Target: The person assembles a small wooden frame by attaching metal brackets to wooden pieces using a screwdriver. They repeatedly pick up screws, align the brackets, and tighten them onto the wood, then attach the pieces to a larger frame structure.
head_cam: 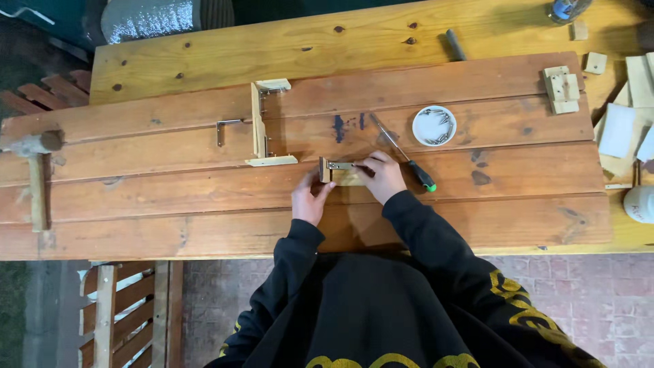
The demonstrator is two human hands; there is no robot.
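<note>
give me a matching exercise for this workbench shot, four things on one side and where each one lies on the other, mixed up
Things:
1. screwdriver
2. mallet
3. white dish of screws
4. small wood piece with metal bracket

Places:
A. at the far left end of the bench
B. between the left hand and right hand
C. just right of the right hand, lying at a slant, green-tipped handle nearest the person
D. on the boards beyond the screwdriver, further from the person

Pairs: 1-C, 2-A, 3-D, 4-B
</note>
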